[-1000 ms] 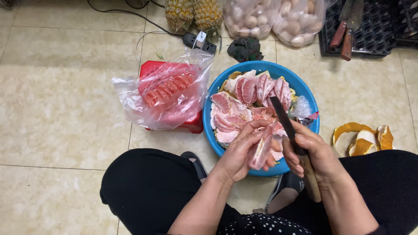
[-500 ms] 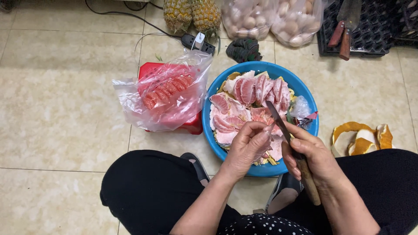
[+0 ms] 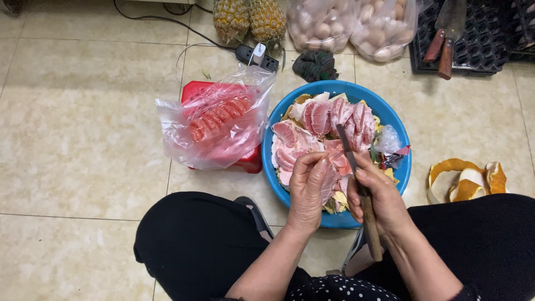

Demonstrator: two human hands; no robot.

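My left hand (image 3: 308, 188) is closed around a pink pomelo segment (image 3: 330, 183) over the near side of a blue basin (image 3: 317, 97). My right hand (image 3: 374, 198) grips a knife (image 3: 356, 184) by its wooden handle, the dark blade pointing away over the basin, close beside the segment. The basin holds several pink pomelo segments (image 3: 323, 117), white pith and scraps of peel. To its left, a clear plastic bag (image 3: 214, 125) with peeled pink segments rests on a red stool (image 3: 251, 161).
Yellow pomelo peel (image 3: 465, 178) lies on the tiled floor at right. At the back are two pineapples (image 3: 251, 19), bags of pale round items (image 3: 348, 25), a power strip (image 3: 256, 56), a dark cloth (image 3: 315, 66) and a black crate (image 3: 479, 33) with knives. My black-trousered knees frame the basin.
My left hand has turned and closed more over the pomelo segment. The knife has shifted slightly left, closer to the segment.
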